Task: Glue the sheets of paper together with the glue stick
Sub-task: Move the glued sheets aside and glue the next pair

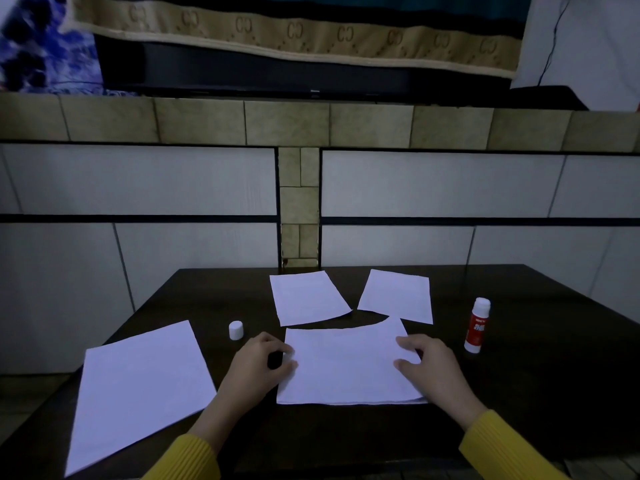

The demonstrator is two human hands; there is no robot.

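**Two hands working a sheet of paper on a dark worktop**

A person in yellow sleeves [512, 452] is leaning over a dark worktop [519, 358], both hands resting on the nearest middle sheet of paper [346, 368]. The left hand [258, 367] is lying at that sheet's left edge with fingers curled, thumb and forefinger seeming to pinch the edge; the right hand [434, 367] is lying on its right side, fingers bent and spread, fingertips pressing the paper down.

Two smaller sheets are lying side by side just beyond it: the far left sheet [306, 297] and the far right sheet [398, 294], their near corners almost meeting. A larger sheet [138, 389] is lying tilted at the near left, well apart from the hands and overhanging the worktop's edge.

The glue stick [478, 325], white with a red label, is standing upright and uncapped to the right of the sheets, apart from the right hand. Its white cap [236, 330] is sitting by itself on the left, just beyond the left hand. A tiled wall [138, 181] is rising behind the worktop, a fringed cloth [294, 32] hanging above.
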